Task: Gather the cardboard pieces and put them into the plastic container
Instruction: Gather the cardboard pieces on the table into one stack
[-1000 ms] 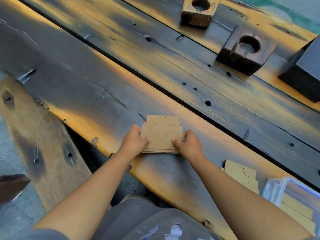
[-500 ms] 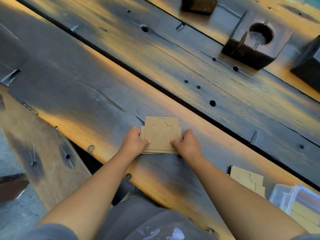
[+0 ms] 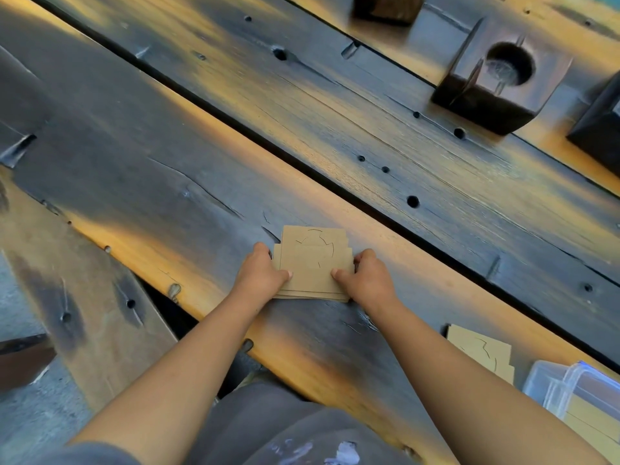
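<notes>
A small stack of brown cardboard pieces (image 3: 313,260) with cut outlines lies on the dark wooden bench (image 3: 167,169) in front of me. My left hand (image 3: 261,273) grips its left edge and my right hand (image 3: 367,276) grips its right edge, thumbs on top. A second cardboard stack (image 3: 479,350) lies lower right, partly hidden by my right forearm. The clear plastic container (image 3: 550,380) sits at the bottom right corner with cardboard inside.
Dark wooden blocks stand at the back right, one (image 3: 496,85) with a round hole in its top, another (image 3: 600,122) at the right edge. A gap (image 3: 302,142) runs diagonally between the bench planks. A lower plank (image 3: 77,297) lies at the left.
Both hands stay on the stack, which has barely moved. The camera view has drifted, so the blocks and container sit slightly differently in frame.
</notes>
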`<state>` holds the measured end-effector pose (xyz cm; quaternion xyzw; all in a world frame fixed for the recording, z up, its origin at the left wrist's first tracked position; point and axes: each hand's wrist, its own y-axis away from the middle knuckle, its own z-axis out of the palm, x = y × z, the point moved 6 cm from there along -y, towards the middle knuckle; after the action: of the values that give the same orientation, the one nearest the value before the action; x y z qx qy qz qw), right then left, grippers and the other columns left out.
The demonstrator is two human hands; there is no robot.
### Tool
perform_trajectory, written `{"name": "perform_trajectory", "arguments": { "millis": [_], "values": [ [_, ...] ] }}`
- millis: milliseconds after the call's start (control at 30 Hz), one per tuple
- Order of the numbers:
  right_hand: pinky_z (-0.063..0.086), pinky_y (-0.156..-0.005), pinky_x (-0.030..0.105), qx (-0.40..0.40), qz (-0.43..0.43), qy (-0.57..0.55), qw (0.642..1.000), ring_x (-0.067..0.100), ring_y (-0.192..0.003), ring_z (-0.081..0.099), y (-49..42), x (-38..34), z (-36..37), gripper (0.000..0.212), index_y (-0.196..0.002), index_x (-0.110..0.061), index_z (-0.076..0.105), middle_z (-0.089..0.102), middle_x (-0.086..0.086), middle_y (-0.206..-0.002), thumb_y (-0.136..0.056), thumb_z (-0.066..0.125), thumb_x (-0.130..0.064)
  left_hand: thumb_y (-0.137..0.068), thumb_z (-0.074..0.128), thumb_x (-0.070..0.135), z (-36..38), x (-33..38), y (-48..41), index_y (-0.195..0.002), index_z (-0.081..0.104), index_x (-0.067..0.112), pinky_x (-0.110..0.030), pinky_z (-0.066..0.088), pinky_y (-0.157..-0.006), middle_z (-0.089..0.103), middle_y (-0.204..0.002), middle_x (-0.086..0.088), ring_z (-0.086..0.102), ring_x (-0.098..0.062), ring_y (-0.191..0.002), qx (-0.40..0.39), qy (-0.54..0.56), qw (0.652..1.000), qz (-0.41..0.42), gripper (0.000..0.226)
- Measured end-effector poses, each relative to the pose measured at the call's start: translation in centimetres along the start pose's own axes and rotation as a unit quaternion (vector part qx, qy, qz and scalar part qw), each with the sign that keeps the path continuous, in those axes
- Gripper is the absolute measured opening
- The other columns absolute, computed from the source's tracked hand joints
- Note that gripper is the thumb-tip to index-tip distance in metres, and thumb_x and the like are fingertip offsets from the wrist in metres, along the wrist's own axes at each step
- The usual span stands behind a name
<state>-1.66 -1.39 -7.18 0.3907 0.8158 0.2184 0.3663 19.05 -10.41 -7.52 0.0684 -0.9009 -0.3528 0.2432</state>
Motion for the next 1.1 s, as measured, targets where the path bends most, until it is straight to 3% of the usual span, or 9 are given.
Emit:
{"name": "perform_trajectory", "arguments": {
  "millis": [200, 400, 633, 733, 800, 967, 1100],
  "values": [
    [0.051, -0.077, 0.039, 0.009, 0.005, -0.015, 1.000, 0.025, -0.094, 0.059, -0.2, 0.3, -0.2, 0.046, -0.109, -0.015, 0.048, 0.058, 0.007, -0.109, -0.080, 0.071, -0.043, -0.080, 0.076, 0.035, 0.1, -0.3, 0.4, -0.129, 0.047, 0.011, -0.031, 0.040, -0.076, 0.058, -0.124, -0.008, 0.054, -0.022, -0.099, -0.001, 0.035, 0.999, -0.026, 0.061],
    [0.041, -0.068, 0.032, -0.018, 0.023, -0.044, 0.999, 0.022, -0.088, 0.057, -0.7, 0.5, 0.2, 0.045, -0.109, -0.012, 0.053, 0.062, 0.004, -0.103, -0.081, 0.071, -0.042, -0.079, 0.077, 0.030, 0.3, -0.1, 0.4, -0.116, 0.054, 0.010, -0.044, 0.056, -0.088, 0.065, -0.112, -0.007, 0.064, -0.027, -0.102, -0.033, 0.081, 0.996, -0.037, 0.049],
    [0.048, -0.069, 0.035, -0.034, 0.036, -0.078, 0.996, 0.018, -0.083, 0.057, -0.7, 1.3, 0.1, 0.039, -0.102, -0.015, 0.050, 0.057, -0.001, -0.094, -0.079, 0.074, -0.037, -0.078, 0.078, 0.024, 1.4, 0.2, 0.7, -0.110, 0.060, 0.003, -0.044, 0.056, -0.090, 0.069, -0.110, -0.011, 0.066, -0.027, -0.101, -0.056, 0.113, 0.991, -0.041, 0.042],
    [0.052, -0.073, 0.039, -0.032, 0.045, -0.090, 0.994, 0.018, -0.084, 0.057, -0.2, 2.5, -0.4, 0.035, -0.099, -0.017, 0.049, 0.055, -0.004, -0.088, -0.080, 0.074, -0.034, -0.078, 0.079, 0.024, 2.2, 0.4, 1.3, -0.110, 0.057, 0.003, -0.041, 0.057, -0.084, 0.067, -0.108, -0.009, 0.066, -0.025, -0.100, -0.064, 0.121, 0.990, -0.037, 0.044],
    [0.054, -0.074, 0.040, -0.019, 0.050, -0.108, 0.993, 0.017, -0.082, 0.058, 0.2, 3.6, -1.0, 0.031, -0.093, -0.020, 0.049, 0.056, -0.006, -0.087, -0.080, 0.074, -0.032, -0.078, 0.079, 0.024, 2.8, 0.8, 1.9, -0.108, 0.055, 0.006, -0.033, 0.053, -0.069, 0.066, -0.107, -0.006, 0.065, -0.021, -0.095, -0.069, 0.126, 0.989, -0.028, 0.042],
    [0.040, -0.057, 0.028, 0.010, 0.061, -0.138, 0.988, 0.007, -0.071, 0.052, 2.4, 7.4, -3.1, 0.029, -0.081, -0.027, 0.044, 0.055, -0.008, -0.083, -0.080, 0.073, -0.031, -0.078, 0.080, 0.023, 4.8, 3.0, 3.7, -0.086, 0.048, 0.020, -0.023, 0.042, -0.054, 0.064, -0.090, 0.004, 0.060, -0.006, -0.077, -0.092, 0.125, 0.988, 0.014, 0.033],
    [0.048, -0.077, 0.038, 0.043, 0.077, -0.195, 0.977, 0.017, -0.081, 0.058, 4.8, 11.3, -4.7, 0.027, -0.090, -0.021, 0.048, 0.056, -0.006, -0.082, -0.081, 0.073, -0.025, -0.076, 0.080, 0.022, 7.1, 5.2, 5.7, -0.087, 0.048, 0.020, -0.027, 0.050, -0.062, 0.067, -0.093, 0.000, 0.064, -0.010, -0.082, -0.122, 0.110, 0.985, 0.042, 0.034]
  ]
}}
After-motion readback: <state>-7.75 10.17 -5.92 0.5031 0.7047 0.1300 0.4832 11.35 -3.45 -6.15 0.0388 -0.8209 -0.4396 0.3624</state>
